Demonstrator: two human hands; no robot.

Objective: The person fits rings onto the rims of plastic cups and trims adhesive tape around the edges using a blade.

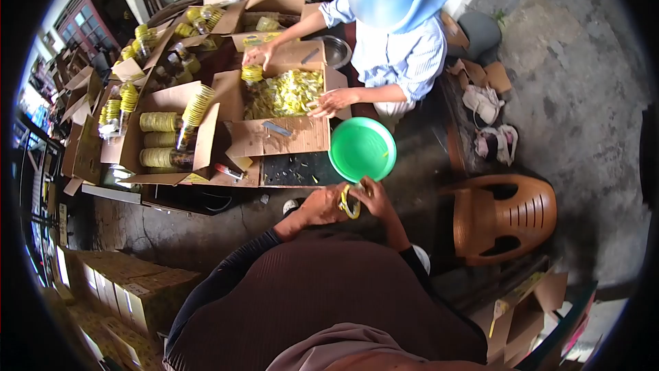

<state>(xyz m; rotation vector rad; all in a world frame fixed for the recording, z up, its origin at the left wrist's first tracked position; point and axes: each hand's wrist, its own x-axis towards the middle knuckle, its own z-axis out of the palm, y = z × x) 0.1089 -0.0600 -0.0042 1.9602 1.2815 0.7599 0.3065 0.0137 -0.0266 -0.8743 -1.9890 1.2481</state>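
We seem to be in a small packing workshop, makeshift rather than industrial. Open cardboard cartons [204, 139] crowd a low work table [292, 173], and we see yellow-ringed stacks [158, 122] packed in them. Another box [302, 139] brims with small yellow pieces [292, 93], with a person [401, 62] working over it across from us. More cartons [161, 299] are piled at our lower left. The rough concrete floor [576, 96] and moulded plastic chair [473, 223] give us an informal setting.
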